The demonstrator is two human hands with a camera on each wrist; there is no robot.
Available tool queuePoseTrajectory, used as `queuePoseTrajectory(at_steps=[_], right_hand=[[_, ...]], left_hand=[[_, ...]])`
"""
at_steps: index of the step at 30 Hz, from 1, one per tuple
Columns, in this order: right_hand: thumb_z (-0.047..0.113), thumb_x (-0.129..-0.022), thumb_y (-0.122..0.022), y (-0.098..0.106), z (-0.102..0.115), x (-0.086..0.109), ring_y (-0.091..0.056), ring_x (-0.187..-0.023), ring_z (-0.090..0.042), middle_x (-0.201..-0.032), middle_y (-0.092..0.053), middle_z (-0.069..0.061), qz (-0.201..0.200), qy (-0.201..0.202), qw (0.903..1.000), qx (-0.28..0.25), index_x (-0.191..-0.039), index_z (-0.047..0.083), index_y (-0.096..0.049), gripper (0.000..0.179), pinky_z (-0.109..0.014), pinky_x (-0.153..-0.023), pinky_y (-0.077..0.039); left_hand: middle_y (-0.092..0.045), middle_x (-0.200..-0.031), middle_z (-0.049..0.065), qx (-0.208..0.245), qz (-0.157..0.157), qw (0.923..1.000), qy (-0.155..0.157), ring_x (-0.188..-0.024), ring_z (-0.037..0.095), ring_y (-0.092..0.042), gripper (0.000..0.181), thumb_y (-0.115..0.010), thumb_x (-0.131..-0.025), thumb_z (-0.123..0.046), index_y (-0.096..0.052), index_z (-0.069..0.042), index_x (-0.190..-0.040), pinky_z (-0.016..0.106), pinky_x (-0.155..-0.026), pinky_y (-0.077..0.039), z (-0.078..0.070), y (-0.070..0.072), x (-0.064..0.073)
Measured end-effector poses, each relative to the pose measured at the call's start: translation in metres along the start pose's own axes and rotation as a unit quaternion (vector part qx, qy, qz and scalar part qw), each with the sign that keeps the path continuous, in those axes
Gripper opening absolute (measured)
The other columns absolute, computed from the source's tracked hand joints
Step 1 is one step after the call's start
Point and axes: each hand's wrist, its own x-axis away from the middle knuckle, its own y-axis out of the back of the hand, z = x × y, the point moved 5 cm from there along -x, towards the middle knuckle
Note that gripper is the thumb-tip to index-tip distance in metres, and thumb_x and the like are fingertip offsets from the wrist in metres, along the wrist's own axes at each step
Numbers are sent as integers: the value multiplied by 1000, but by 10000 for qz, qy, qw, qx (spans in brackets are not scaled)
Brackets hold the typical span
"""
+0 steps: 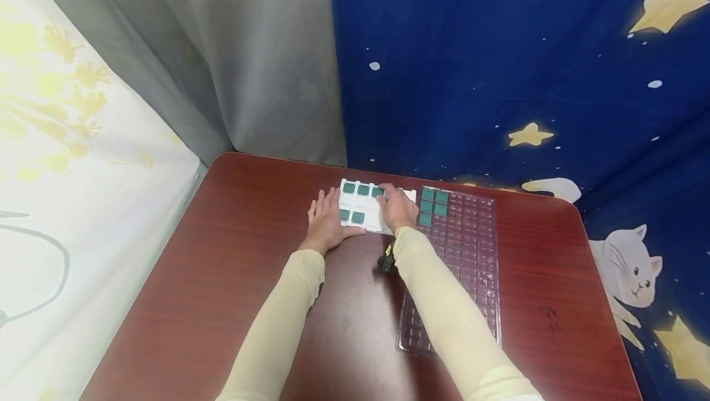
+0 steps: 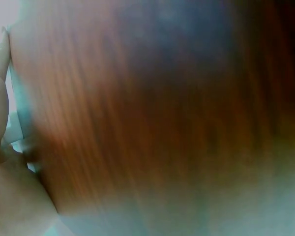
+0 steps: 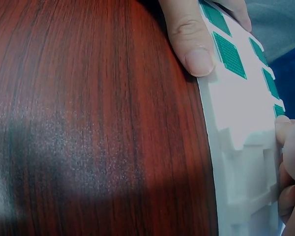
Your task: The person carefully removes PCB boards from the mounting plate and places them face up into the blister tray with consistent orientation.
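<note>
The white tray (image 1: 373, 218) lies near the table (image 1: 238, 278)'s far edge, where the left hand (image 1: 327, 223) probably steadies it while the right hand (image 1: 399, 209) works at the far row's third green square (image 1: 377, 192). The clear tray (image 1: 468, 247) sits just right, likely for easy reach. The left fingers extend loosely, thumb along the near edge, gripping nothing; right thumb and forefinger meet the square, whether pinching or pressing I cannot tell.

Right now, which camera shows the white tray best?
The head view: it shows both ends of the white tray. The right wrist view is closer but cropped; the left wrist view catches at most a blurred sliver.
</note>
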Motion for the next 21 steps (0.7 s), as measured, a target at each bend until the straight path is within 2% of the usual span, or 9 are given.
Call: queuePoseTrajectory(at_steps=[6,21], right_hand=[[40,-105,-53,-1,-1,-1,-58,-135,-30,-146,-61,-7,-42,18,10000,32,-144,35,-52,39,-51,-102,-48],[40,-106,-51,-4,-2,-1,-58,-136,-30,-147,-60,-8,-138,117,9998,-20,-145,34,-52,39,-54,-102,-48]], left_hand=[[-12,-173,8,69,21,10000,21,-162,31,1,136,-82,-68,-71,-6,-14,-165,53,-129,-4,5,-6,-4],[-13,-173,8,45,19,10000,45,-162,31,-1,134,-82,-69,-70,-7,-13,-165,53,-130,-4,3,-3,-3]])
